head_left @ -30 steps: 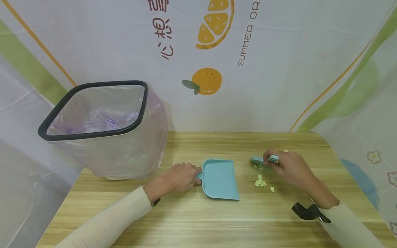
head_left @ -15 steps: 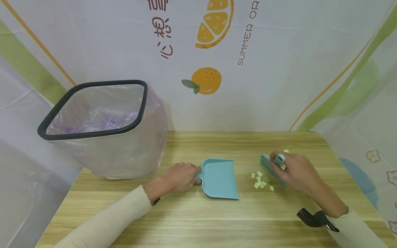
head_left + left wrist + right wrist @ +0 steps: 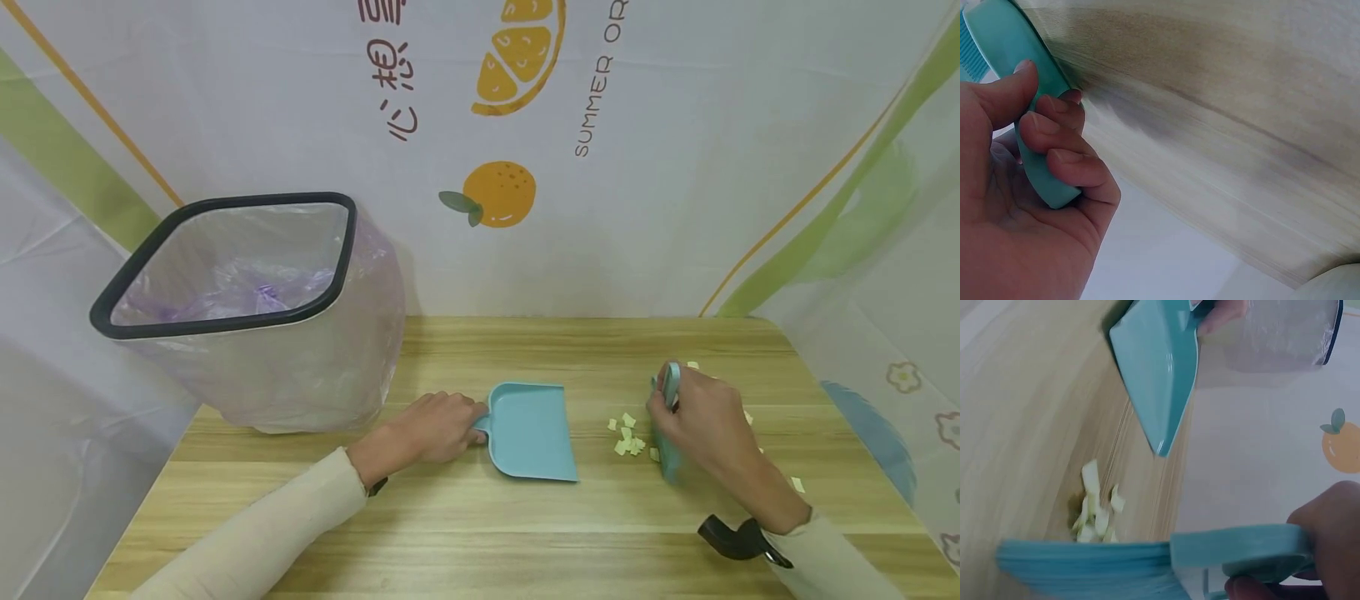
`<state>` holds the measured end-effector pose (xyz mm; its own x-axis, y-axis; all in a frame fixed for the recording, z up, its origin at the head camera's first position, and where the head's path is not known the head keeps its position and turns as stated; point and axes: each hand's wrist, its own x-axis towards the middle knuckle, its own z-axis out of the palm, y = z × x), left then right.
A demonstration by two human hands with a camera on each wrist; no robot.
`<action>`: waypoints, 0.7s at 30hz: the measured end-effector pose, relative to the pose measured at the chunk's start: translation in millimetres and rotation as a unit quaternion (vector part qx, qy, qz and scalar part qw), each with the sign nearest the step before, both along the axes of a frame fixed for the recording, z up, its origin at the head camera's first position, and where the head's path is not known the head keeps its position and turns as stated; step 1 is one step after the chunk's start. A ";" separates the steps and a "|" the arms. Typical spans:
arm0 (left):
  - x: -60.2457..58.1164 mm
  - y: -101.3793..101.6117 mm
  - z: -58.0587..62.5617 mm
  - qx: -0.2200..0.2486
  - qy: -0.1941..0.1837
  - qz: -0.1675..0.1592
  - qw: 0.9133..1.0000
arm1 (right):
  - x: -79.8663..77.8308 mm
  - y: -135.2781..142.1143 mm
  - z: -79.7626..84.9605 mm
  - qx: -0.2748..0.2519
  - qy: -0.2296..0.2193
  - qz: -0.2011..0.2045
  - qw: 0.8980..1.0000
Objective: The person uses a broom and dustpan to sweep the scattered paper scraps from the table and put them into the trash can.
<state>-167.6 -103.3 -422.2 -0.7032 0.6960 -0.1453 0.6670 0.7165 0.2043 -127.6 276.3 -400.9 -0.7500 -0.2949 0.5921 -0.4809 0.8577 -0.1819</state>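
While the head view shows only the back of the left hand, the left wrist view shows its fingers clamped round the handle of the dustpan. That lies on the tabletop, wide edge toward some pale scraps. Beyond them the right hand grips the brush, whose bristles the right wrist view shows, blurred; only the head view shows the whole bin.
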 end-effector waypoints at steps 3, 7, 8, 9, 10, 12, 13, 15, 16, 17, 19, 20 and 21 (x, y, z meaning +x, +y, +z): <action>0.2 0.2 0.5 0.000 -0.002 0.000 1.000 | -4.5 -8.3 -0.4 -0.011 -0.004 0.003 1.000; 0.4 0.7 0.7 0.001 -0.005 0.000 1.000 | -11.3 -17.3 -1.2 -0.024 -0.011 0.008 1.000; 0.3 0.7 0.4 0.002 -0.005 0.000 1.000 | -12.8 -19.4 -1.5 -0.026 -0.010 0.009 1.000; 0.3 0.7 0.3 0.001 -0.006 0.000 1.000 | -14.3 -21.1 -1.8 -0.028 -0.009 0.010 1.000; 0.2 0.8 0.1 0.001 -0.006 0.001 1.000 | -15.5 -22.8 -2.1 -0.030 -0.006 0.011 0.999; 0.2 0.9 0.1 -0.001 -0.005 0.002 1.000 | -17.5 -26.5 -2.2 -0.034 -0.002 0.017 0.999; 0.2 0.9 0.1 -0.002 -0.005 0.002 1.000 | -18.6 -28.2 -2.2 -0.036 0.000 0.021 0.999; 0.3 0.8 0.5 -0.004 -0.004 0.003 1.000 | -20.8 -31.4 -2.0 -0.037 0.002 0.027 0.999; 0.4 0.8 0.7 -0.004 -0.004 0.003 1.000 | -21.6 -32.8 -1.7 -0.037 0.001 0.029 0.999; 0.5 0.7 0.9 -0.004 -0.004 0.003 1.000 | -22.1 -34.0 -1.4 -0.036 0.000 0.029 0.999; 0.7 0.6 1.4 -0.004 -0.004 0.003 1.000 | -22.4 -35.4 -0.3 -0.033 -0.003 0.027 0.999; 0.8 0.6 1.7 -0.005 -0.004 0.003 1.000 | -22.0 -35.7 0.5 -0.032 -0.001 0.024 0.999; 1.0 0.5 2.0 -0.005 -0.005 0.003 1.000 | -21.2 -35.7 1.4 -0.031 -0.001 0.022 0.999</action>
